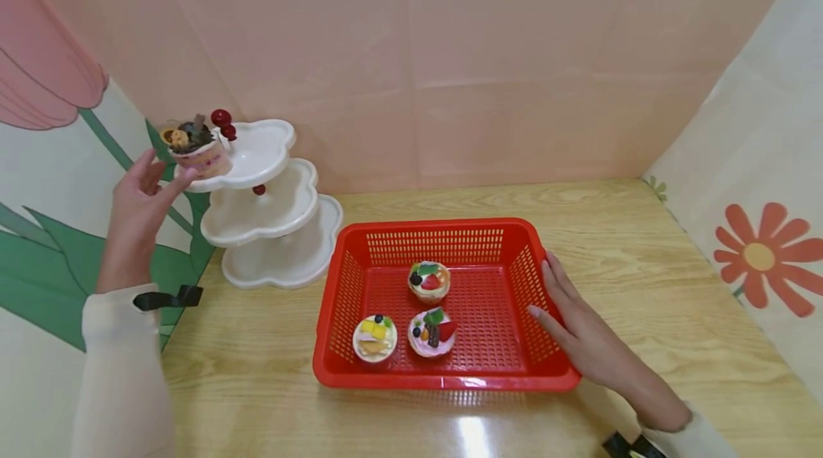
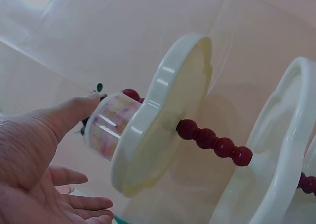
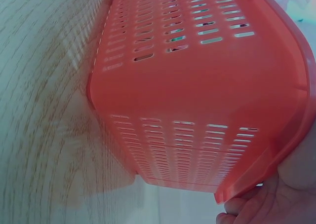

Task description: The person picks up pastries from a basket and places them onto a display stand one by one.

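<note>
I see the right hand (image 1: 588, 344) gripping the rim of the basket (image 1: 444, 381), three cakes (image 1: 432, 333) left of its fingers. Farther off, the left hand (image 1: 137, 209) lies loose, its parted fingers just beside a fourth cake (image 1: 207, 160) atop the stand (image 1: 286, 211).

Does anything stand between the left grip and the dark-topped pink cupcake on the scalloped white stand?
Nothing visible stands between the left grip and the dark-topped pink cupcake. The stem of round red beads rises on the cupcake's far side.
</note>
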Demonstrator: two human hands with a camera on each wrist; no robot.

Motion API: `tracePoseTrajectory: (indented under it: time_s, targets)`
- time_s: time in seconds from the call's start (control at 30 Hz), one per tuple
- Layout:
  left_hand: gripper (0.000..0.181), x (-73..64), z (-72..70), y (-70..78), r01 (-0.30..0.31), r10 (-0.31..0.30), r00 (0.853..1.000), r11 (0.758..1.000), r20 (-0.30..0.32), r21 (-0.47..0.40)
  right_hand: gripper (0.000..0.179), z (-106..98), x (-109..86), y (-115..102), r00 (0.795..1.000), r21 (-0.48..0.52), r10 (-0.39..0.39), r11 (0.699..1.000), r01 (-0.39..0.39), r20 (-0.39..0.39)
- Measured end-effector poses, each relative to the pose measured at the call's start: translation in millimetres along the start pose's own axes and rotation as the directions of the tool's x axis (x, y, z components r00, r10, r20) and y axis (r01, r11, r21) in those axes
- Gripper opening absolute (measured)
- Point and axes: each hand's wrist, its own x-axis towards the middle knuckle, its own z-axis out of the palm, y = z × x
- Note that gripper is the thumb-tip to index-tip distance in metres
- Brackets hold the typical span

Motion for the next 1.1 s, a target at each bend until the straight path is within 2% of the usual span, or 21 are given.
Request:
tracePoseTrajectory:
  time_s: [0.2,0.33,0.6,0.73,1.0,1.1]
  targets:
    - [0.093,-21.8,-3.0,-12.6,0.025,-0.025,1.000,1.000,0.014,0.014,0.077,0.7,0.4,0.9,1.000,0.002,-0.001,1.000,0.001,0.004]
    - [0.095,-31.7,-0.7,-17.6,0.026,-0.025,0.999,0.999,0.030,-0.030,0.077,0.3,0.7,1.3,1.000,0.005,0.002,1.000,-0.002,0.008]
    - [0.096,-48.2,10.0,-23.7,-0.018,0.027,0.990,0.998,0.140,-0.067,0.078,-0.1,1.1,0.9,1.000,0.010,-0.004,1.000,0.004,0.009]
    - [0.093,-56.0,19.7,-31.9,-0.052,0.071,0.986,0.990,0.153,-0.129,0.078,-0.4,1.1,0.5,1.000,0.017,0.001,1.000,-0.001,0.005]
    - [0.084,-70.8,47.1,-45.9,-0.161,0.170,0.977,0.984,0.125,-0.078,0.077,0.9,0.4,1.1,1.000,0.030,-0.008,1.000,0.008,-0.006]
    - [0.084,-76.5,59.5,-47.1,-0.194,0.205,0.973,0.976,0.105,-0.103,0.076,1.5,0.2,2.1,1.000,0.035,-0.015,0.999,0.015,-0.009]
